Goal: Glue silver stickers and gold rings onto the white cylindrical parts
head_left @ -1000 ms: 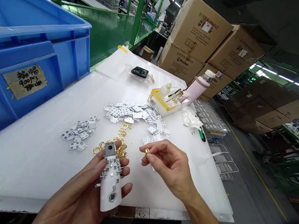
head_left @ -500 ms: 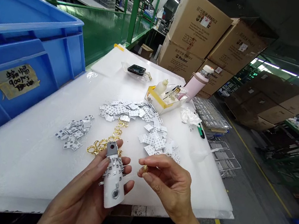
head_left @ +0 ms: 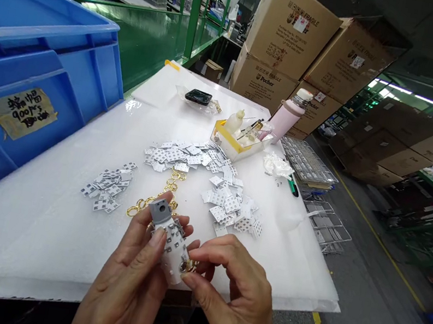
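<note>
My left hand [head_left: 131, 275] is wrapped round a white tapered part [head_left: 175, 249] with a grey square end and small metal pieces sticking out of its sides. It is tilted, its grey end up and to the left. In my right hand [head_left: 236, 292] a gold ring [head_left: 191, 266] is pinched between thumb and fingers, against the lower end of the white part. Whether more than one ring is there I cannot tell. Loose gold rings [head_left: 175, 175] lie behind my left hand. Small white plates with square marks form a left pile [head_left: 108, 185] and a curved heap [head_left: 184, 155].
A blue crate [head_left: 78, 67] stands at the left. Farther back are a phone-like black device [head_left: 198, 96], a yellow-edged tray [head_left: 239, 146] of small tools and a pink bottle [head_left: 288, 116]. Crumpled tissue [head_left: 277, 165] and a green-handled tool [head_left: 293, 186] lie at the right edge.
My right hand has moved left and down, bringing the gold ring from apart to the lower end of the white part. My left hand has tilted that part further.
</note>
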Tool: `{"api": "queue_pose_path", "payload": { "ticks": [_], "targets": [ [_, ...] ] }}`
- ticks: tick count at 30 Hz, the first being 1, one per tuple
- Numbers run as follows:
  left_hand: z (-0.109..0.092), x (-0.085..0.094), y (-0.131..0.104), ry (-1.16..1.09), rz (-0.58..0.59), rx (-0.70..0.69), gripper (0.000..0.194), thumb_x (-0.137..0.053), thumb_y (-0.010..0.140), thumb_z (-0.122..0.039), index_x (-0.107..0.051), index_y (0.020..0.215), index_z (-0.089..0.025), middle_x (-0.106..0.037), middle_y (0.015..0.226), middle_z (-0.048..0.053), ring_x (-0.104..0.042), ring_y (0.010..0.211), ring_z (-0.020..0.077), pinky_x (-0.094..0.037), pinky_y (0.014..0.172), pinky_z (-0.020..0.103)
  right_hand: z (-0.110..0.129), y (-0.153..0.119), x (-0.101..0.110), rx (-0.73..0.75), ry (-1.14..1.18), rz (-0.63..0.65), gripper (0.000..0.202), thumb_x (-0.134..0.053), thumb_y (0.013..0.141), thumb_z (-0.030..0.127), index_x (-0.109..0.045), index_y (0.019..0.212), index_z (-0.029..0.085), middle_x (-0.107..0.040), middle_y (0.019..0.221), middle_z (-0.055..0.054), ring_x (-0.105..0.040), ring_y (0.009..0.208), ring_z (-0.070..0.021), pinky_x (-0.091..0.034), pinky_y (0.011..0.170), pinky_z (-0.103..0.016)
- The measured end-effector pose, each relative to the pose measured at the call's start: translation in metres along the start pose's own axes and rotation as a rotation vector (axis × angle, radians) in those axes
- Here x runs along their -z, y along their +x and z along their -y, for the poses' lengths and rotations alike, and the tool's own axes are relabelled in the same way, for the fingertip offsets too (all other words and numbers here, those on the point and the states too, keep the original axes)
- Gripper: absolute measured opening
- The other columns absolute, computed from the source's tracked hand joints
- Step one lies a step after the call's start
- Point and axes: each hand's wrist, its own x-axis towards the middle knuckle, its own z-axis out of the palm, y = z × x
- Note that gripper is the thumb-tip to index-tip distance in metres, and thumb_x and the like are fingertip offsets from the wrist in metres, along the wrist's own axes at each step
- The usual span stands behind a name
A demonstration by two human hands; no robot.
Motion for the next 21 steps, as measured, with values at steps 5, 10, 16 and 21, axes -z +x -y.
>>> {"api": "queue_pose_path", "payload": {
  "ticks": [5,10,16,21],
  "targets": [
    [0.0020,-0.0012,-0.0052,0.036,-0.026,-0.053,0.045,-0.071,0.084,-0.020,-0.068,0.127,-0.035,-0.072,0.128,0.004,-0.060,0.126,0.0278,-0.061,0.083,0.028,-0.0002,-0.0024,-0.0048,-0.031,-0.018,-0.032,0.016,-0.072,0.084,0.014,-0.070,0.098,0.022,-0.066,0.090,-0.004,-0.061,0.076,-0.0164,-0.052,0.064,-0.028],
    [0.0016,-0.0018,-0.0052,0.030,0.013,-0.051,0.047,-0.071,0.085,-0.021,-0.066,0.129,-0.036,-0.072,0.128,0.005,-0.063,0.123,0.0259,-0.060,0.085,0.028,-0.0008,-0.0061,-0.0060,-0.032,0.009,-0.038,0.021,-0.070,0.083,0.012,-0.069,0.101,0.023,-0.066,0.092,-0.004,-0.061,0.074,-0.0151,-0.053,0.064,-0.027],
    [0.0026,-0.0020,-0.0064,0.013,-0.003,-0.067,0.054,-0.070,0.084,-0.014,-0.062,0.134,-0.034,-0.073,0.126,0.007,-0.064,0.122,0.0261,-0.059,0.087,0.027,0.0012,-0.0059,-0.0072,-0.054,0.017,-0.042,0.017,-0.070,0.084,0.010,-0.067,0.096,0.021,-0.065,0.089,-0.003,-0.061,0.070,-0.0134,-0.053,0.065,-0.026],
    [0.0041,0.0012,-0.0075,0.041,-0.058,-0.082,0.058,-0.069,0.082,-0.011,-0.060,0.135,-0.034,-0.071,0.129,0.006,-0.067,0.116,0.0260,-0.061,0.081,0.026,0.0018,-0.0061,-0.0082,-0.056,0.033,-0.049,0.014,-0.070,0.083,0.011,-0.067,0.093,0.021,-0.064,0.087,-0.003,-0.062,0.069,-0.0136,-0.053,0.064,-0.026]
  ]
}}
